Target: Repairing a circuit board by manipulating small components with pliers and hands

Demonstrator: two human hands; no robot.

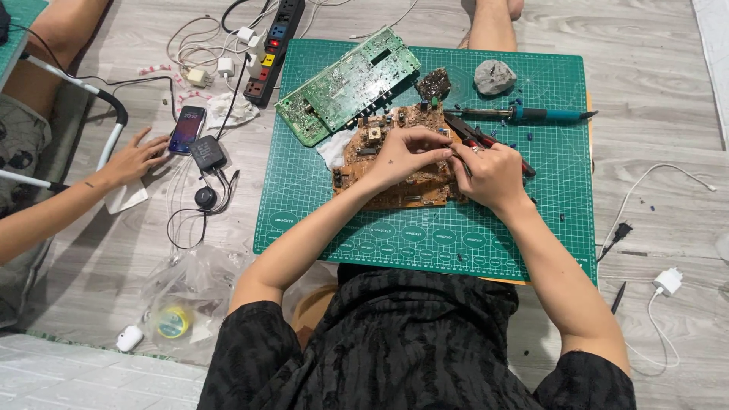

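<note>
A brown circuit board [380, 144] lies on a green cutting mat [319, 205]. My left hand [410, 154] rests on the board with its fingers bent, pinching something small near the board's right edge. My right hand [490, 175] meets it there, fingers curled around a thin tool; what the tool is cannot be made out. Red-handled pliers [486, 140] lie just behind my right hand.
A green circuit board [345, 83], a small dark board [433, 82], a grey lump [495, 76] and a teal soldering iron [543, 115] lie at the mat's far side. A power strip [273, 49], a phone [187, 129] under another person's hand [137, 158], chargers and cables lie on the floor.
</note>
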